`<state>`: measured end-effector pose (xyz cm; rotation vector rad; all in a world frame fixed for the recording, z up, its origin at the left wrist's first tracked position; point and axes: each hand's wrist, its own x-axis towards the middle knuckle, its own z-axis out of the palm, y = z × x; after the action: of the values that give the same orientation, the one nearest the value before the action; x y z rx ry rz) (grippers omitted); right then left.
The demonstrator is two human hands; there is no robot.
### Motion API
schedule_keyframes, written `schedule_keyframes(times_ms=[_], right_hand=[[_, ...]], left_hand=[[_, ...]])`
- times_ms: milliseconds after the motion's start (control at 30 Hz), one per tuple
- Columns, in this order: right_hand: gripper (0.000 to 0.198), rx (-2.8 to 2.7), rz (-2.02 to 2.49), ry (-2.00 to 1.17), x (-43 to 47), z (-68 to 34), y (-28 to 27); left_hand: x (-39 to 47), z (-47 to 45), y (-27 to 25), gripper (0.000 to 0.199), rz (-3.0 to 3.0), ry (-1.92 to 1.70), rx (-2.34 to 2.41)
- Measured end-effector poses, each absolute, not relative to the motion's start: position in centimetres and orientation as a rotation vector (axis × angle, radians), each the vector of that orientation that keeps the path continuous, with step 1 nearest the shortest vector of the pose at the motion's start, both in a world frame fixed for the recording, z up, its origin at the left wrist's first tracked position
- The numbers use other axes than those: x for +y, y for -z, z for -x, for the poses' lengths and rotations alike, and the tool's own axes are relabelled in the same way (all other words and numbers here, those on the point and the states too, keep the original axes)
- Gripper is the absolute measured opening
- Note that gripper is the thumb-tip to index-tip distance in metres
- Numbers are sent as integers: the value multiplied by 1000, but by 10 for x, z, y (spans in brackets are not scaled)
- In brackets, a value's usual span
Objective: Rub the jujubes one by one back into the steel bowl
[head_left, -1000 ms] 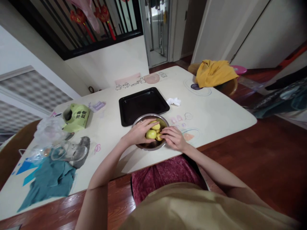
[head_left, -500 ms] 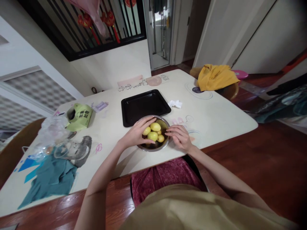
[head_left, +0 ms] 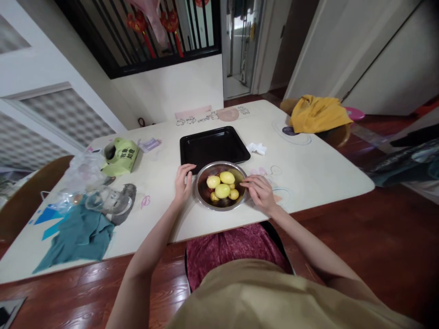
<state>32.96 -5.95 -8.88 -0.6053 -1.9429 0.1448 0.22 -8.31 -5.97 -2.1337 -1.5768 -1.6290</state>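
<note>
A round metal bowl stands near the table's front edge. Several yellow fruits, which look like lemons, lie heaped in it, larger ones over smaller ones. At the bowl's left side is my left hand, fingers apart and holding nothing, close to the corner of a black baking tray. My right hand grips the bowl's right rim, fingertips just over the edge and thumb outside. Behind the bowl, the tray lies flat, and the bowl's far rim overlaps its near edge in view.
Crumpled white tissue lies right of the tray on the white table. Leftward are a green paper bag, clear plastic bags and a teal cloth. A yellow cloth hangs over a chair at the far right.
My left hand has lifted off the lemons and moved left, out of the bowl, its fingers now free. The right hand stays at the rim. The view has shifted slightly.
</note>
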Motion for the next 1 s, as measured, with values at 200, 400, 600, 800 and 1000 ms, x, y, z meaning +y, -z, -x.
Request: schedule_keyframes(times_ms=[200, 400, 600, 800, 1000], right_hand=[[35, -1929, 566, -168, -60, -330, 89], [33, -1928, 558, -164, -59, -329, 91], [33, -1939, 586, -162, -59, -329, 91], [31, -1922, 644, -165, -61, -327, 88], [27, -1930, 687, -167, -62, -326, 86]], left_hand=[[-93, -13, 62, 48, 2297, 1464, -1511], [-93, -13, 61, 51, 2294, 1438, -1485], [-94, -13, 61, 53, 2294, 1445, -1511], [-94, -12, 62, 55, 2296, 1423, -1509], [-94, -12, 64, 55, 2318, 1411, -1518]])
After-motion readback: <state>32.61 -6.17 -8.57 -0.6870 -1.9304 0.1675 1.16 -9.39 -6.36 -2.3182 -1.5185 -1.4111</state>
